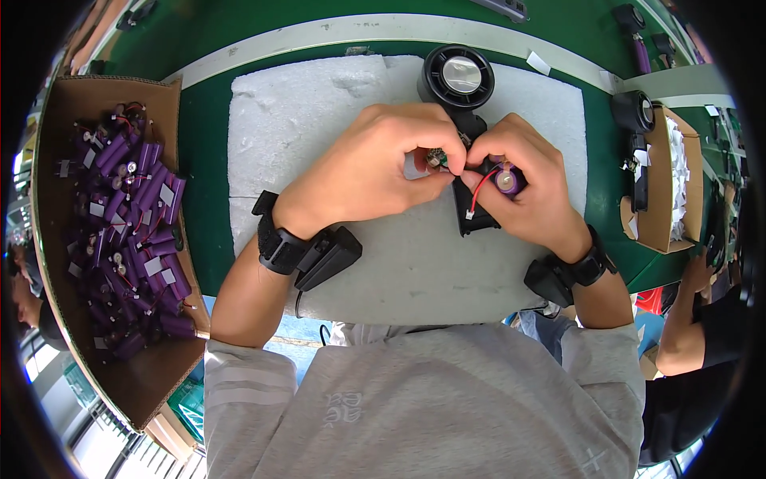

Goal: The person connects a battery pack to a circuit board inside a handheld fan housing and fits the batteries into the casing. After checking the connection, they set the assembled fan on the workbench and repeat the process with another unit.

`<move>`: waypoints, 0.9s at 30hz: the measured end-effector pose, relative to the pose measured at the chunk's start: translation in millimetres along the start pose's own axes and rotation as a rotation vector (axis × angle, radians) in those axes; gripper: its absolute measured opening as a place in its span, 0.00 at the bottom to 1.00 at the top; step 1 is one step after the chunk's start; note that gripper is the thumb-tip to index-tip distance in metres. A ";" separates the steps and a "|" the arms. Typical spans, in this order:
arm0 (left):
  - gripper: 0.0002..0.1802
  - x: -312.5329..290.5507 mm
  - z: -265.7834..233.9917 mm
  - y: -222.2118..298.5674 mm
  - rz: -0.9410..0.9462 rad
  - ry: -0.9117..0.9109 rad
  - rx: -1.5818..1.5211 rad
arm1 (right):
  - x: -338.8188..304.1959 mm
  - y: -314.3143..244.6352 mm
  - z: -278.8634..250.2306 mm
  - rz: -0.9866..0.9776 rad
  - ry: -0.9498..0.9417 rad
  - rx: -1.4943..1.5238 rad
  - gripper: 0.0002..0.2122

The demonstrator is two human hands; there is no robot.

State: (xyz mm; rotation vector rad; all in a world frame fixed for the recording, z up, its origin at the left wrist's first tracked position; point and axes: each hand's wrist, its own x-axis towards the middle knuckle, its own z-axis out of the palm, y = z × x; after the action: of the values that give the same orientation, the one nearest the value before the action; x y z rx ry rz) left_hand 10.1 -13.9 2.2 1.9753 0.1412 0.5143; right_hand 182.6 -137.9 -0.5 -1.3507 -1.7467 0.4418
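Note:
A black handheld fan (435,78) with a round silver centre lies on a white foam sheet (295,120), its narrow black handle casing (477,219) pointing toward me. My left hand (371,164) is closed in a pinch over the casing, beside a small green circuit board (436,158). What its fingertips hold is too small to make out. My right hand (538,191) is wrapped round a purple battery cell (506,182), its fingertips meeting the left ones. From the cell a red wire (479,191) runs down to a small white connector (469,215).
A cardboard box (171,120) of purple battery cells with wires stands at the left. Right of the foam are another black fan (634,112) and a carton (661,215) of white pieces. Beyond the foam runs a pale rail (319,33). Another person's arm (680,327) shows at the right.

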 end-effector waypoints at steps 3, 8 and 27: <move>0.10 0.0 0.5 2.3 -0.010 0.005 0.009 | -1.0 1.1 -1.7 0.012 0.011 0.046 0.11; 0.10 0.1 -0.9 6.0 -0.042 -0.003 0.057 | -0.9 -3.0 -4.7 0.085 -0.014 0.100 0.10; 0.09 -0.4 3.6 4.7 -0.002 0.070 0.051 | -3.6 -2.6 0.4 0.072 0.093 -0.141 0.05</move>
State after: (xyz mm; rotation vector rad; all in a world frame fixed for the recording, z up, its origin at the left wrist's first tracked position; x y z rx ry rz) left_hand 10.7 -19.2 4.9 2.0075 0.2021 0.5837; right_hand 180.9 -142.1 -0.4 -1.5138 -1.6828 0.2945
